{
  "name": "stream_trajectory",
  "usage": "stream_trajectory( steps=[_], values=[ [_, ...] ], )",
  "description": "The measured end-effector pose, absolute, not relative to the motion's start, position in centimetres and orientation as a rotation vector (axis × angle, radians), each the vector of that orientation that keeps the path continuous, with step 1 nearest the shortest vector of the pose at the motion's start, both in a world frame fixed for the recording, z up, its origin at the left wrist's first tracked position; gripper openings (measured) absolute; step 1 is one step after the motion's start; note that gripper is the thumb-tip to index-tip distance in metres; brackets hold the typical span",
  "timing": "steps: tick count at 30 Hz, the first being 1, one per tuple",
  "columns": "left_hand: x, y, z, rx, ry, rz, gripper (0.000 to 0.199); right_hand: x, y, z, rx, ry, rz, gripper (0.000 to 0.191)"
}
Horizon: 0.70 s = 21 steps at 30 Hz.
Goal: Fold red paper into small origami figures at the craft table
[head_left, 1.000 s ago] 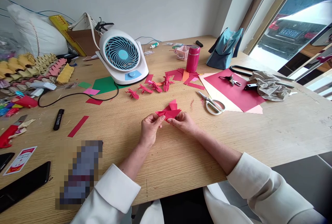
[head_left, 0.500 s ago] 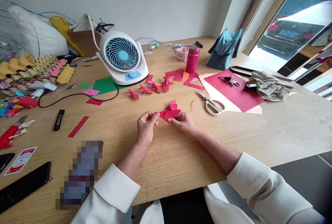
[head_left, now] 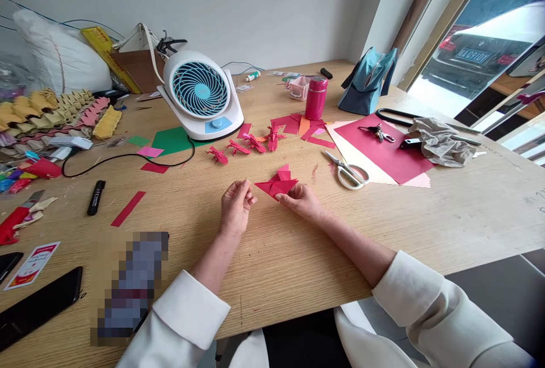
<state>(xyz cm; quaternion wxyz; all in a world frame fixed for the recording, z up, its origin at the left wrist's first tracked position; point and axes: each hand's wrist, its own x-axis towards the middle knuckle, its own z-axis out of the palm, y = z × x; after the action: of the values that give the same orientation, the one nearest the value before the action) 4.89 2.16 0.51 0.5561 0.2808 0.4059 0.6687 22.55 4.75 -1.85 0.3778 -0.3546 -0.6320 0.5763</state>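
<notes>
My right hand (head_left: pixel 301 202) pinches a folded red paper piece (head_left: pixel 277 185) by its right side, thumb on top. The piece has a pointed left tip and a small flap standing up at the back. Just left of that tip is my left hand (head_left: pixel 237 204), apart from the paper, its fingers curled with thumb and index pressed together; nothing shows between them. Beyond the hands, several small folded red paper figures (head_left: pixel 255 142) stand in a row.
White-handled scissors (head_left: pixel 349 175) lie to the right, near red paper sheets (head_left: pixel 398 158). A white fan (head_left: pixel 202 92), a pink bottle (head_left: pixel 315 99) and a blue bag (head_left: pixel 366 87) stand farther back. At left are a black marker (head_left: pixel 96 197), a red strip (head_left: pixel 128 209) and a phone (head_left: pixel 40 306).
My left hand has let go of the paper's left tip and moved slightly left. My right hand still holds the piece in about the same place.
</notes>
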Motion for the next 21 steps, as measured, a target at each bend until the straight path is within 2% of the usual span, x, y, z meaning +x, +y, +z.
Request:
stream_trajectory(
  steps=[6,21],
  values=[
    [7.0,1.2,-0.4,0.885,1.075,1.321,0.037,22.1,4.8,-1.9,-0.831,-1.529,1.496,0.047],
    [6.7,1.3,-0.8,0.918,1.109,1.348,0.031,22.8,5.1,-1.5,-0.882,-1.375,1.461,0.049]
  ],
)
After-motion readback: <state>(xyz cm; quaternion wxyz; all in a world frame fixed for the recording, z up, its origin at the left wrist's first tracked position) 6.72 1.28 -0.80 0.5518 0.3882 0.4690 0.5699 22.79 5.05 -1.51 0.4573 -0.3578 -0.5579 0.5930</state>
